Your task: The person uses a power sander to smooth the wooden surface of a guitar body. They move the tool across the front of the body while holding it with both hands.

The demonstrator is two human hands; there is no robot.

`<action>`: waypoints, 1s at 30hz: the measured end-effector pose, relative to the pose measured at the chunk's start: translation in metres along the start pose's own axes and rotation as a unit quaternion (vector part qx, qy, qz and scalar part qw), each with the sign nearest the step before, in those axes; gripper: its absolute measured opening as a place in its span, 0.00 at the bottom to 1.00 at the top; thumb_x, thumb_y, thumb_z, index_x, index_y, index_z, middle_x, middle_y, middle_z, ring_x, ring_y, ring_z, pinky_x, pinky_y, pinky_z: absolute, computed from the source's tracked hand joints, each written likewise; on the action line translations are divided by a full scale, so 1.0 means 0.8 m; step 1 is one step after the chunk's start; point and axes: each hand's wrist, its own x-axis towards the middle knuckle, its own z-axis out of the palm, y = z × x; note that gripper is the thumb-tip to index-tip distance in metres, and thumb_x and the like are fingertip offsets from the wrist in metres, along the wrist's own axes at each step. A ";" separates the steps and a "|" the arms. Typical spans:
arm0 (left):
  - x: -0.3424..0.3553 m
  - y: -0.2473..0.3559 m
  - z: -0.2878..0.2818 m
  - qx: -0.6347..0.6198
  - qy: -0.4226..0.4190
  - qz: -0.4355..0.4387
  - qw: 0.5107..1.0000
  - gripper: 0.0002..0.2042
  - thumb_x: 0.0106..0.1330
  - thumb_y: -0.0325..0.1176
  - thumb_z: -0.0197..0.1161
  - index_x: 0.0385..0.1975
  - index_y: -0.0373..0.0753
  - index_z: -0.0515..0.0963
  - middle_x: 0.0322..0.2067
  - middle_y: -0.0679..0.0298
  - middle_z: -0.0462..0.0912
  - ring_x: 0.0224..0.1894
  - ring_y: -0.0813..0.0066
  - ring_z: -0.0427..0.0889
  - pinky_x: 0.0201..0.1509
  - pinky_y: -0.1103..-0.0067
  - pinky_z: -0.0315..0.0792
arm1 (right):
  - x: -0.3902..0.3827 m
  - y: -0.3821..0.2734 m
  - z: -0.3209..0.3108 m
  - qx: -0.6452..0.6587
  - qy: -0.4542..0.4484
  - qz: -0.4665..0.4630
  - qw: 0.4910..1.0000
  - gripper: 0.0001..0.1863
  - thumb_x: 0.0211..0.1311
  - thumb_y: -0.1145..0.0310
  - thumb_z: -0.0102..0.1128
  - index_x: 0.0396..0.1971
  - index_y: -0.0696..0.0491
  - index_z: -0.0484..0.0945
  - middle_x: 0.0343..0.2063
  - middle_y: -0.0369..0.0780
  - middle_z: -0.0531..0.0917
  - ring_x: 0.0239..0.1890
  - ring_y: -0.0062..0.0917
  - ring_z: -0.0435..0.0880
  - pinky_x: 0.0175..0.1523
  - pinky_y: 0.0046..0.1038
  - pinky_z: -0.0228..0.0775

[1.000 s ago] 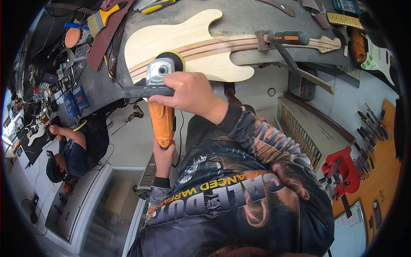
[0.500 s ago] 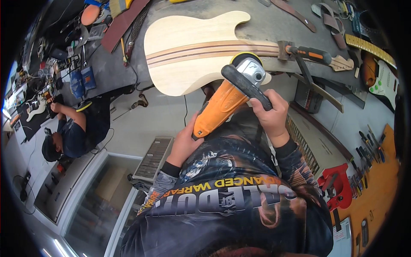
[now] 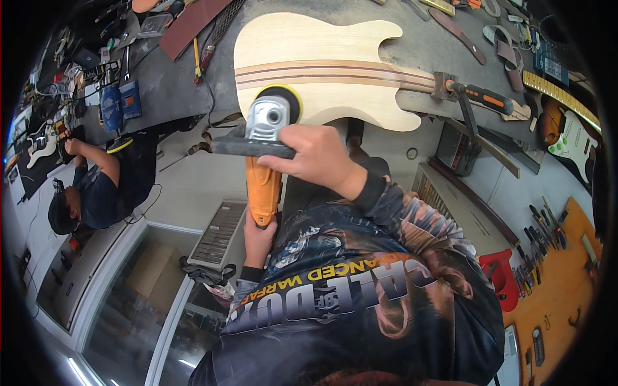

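An orange power sander with a silver head and a round yellow-edged pad is on or just over the near left part of a pale wooden electric guitar body with a striped centre strip. My right hand is closed on the sander's black side handle. My left hand grips the rear end of the orange housing, partly hidden by it. A bar clamp with an orange-and-black handle holds the guitar's neck at the bench edge.
The grey bench bears tools, a strap and maroon abrasive sheet. At right lie a finished guitar, a red tool and a tool board. A co-worker works at left; a sliding window is lower left.
The sander swung right half a second ago; now it is back leftward on the guitar, turned upright in view, both my hands still gripping it. The view has shifted, with more guitar showing.
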 end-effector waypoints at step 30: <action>-0.032 -0.063 0.049 0.005 -0.007 0.030 1.000 0.41 0.69 0.25 0.75 0.82 0.35 0.66 0.64 0.48 0.89 0.68 0.57 0.88 0.73 0.66 0.78 | -0.048 0.003 -0.050 -0.004 -0.029 -0.002 1.000 0.27 0.63 0.45 0.83 0.24 0.52 0.79 0.22 0.40 0.82 0.24 0.39 0.86 0.30 0.38 0.78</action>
